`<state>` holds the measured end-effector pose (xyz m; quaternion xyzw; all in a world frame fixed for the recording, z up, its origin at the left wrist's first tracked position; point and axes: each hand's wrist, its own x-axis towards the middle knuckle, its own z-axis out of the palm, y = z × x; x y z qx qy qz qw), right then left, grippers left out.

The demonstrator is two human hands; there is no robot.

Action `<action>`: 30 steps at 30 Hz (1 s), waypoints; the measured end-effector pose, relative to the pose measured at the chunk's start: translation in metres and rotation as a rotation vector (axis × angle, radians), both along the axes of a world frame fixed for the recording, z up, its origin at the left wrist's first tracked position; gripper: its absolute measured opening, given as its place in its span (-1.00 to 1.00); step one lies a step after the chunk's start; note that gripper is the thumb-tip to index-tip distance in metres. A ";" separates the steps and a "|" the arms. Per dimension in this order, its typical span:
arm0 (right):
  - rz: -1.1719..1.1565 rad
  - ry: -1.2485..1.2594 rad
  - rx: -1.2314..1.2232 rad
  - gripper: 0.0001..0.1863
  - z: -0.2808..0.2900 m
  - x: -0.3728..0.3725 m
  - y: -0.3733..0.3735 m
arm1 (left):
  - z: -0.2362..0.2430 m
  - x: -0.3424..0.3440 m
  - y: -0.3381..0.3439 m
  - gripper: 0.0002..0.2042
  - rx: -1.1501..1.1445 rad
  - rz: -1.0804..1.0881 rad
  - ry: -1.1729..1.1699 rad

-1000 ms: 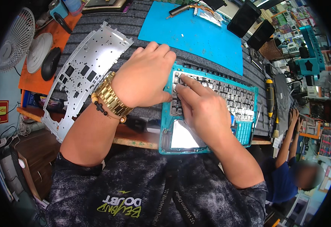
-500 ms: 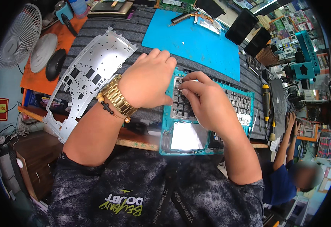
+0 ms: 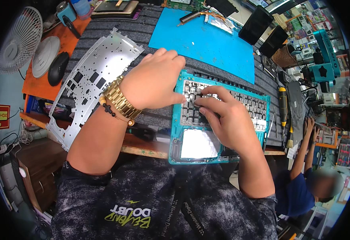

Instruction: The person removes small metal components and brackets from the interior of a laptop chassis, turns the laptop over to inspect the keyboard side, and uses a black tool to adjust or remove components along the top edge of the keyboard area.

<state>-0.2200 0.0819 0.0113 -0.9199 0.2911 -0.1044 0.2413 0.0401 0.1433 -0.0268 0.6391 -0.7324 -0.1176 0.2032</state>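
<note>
A teal laptop top case [image 3: 176,120] lies face down in front of me, with the metal-backed keyboard [image 3: 255,105] set in it and the bright touchpad underside [image 3: 199,144] nearer me. My left hand [image 3: 159,80] is at the case's left edge, thumb resting on the rim and fingers curled, their tips hidden. Over the left half of the keyboard, my right hand [image 3: 231,118] has its thumb and fingers bent close together, tips down at the keyboard back. Whatever they pinch, if anything, is too small to tell. A perforated silver metal plate [image 3: 99,64] lies beyond my left forearm.
A blue mat [image 3: 207,44] lies at the back on the grey ribbed bench cover [image 3: 143,40]. Yellow-handled screwdriver [image 3: 282,100] and brush [image 3: 289,140] lie to the right. A fan [image 3: 19,40] and mouse [image 3: 58,69] stand left. Another person's arms [image 3: 303,148] reach in at right.
My right hand has shifted right and slightly toward me over the keyboard, uncovering more of its upper left corner. My left hand stays at the case's edge.
</note>
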 end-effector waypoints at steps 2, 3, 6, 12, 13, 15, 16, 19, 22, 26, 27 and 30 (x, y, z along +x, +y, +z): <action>0.013 -0.016 0.002 -0.84 -0.002 -0.001 0.000 | -0.002 -0.002 -0.004 -0.39 0.000 0.028 0.006; 0.016 -0.019 0.001 -0.84 -0.003 -0.001 0.000 | -0.003 -0.003 -0.005 -0.43 -0.011 0.038 0.011; 0.019 -0.024 0.016 -0.83 -0.004 -0.002 -0.001 | -0.004 -0.005 -0.007 -0.52 -0.016 0.066 0.024; -0.009 -0.028 0.102 -0.81 -0.006 -0.005 -0.002 | -0.005 -0.002 -0.011 -0.58 -0.008 0.087 0.099; -0.016 -0.029 0.108 -0.82 -0.006 -0.005 -0.002 | -0.005 -0.002 -0.011 -0.58 -0.031 0.082 0.100; -0.013 -0.034 0.113 -0.82 -0.006 -0.006 -0.002 | -0.005 -0.003 -0.010 -0.58 -0.031 0.081 0.099; -0.011 -0.036 0.113 -0.82 -0.006 -0.007 -0.003 | -0.004 -0.003 -0.010 -0.58 -0.006 0.086 0.095; -0.020 -0.050 0.126 -0.82 -0.007 -0.007 -0.003 | -0.003 -0.005 -0.011 -0.58 0.014 0.089 0.077; -0.021 -0.071 0.119 -0.81 -0.008 -0.007 -0.001 | -0.004 -0.005 -0.010 -0.58 0.015 0.085 0.062; -0.035 -0.055 0.129 -0.81 -0.009 -0.007 -0.002 | -0.009 -0.005 -0.009 -0.61 -0.083 0.053 0.058; -0.038 -0.055 0.131 -0.81 -0.009 -0.007 -0.002 | -0.010 -0.004 -0.009 -0.61 -0.092 0.047 0.066; -0.044 -0.058 0.134 -0.80 -0.009 -0.005 -0.001 | -0.010 -0.001 -0.009 -0.63 -0.093 0.038 0.080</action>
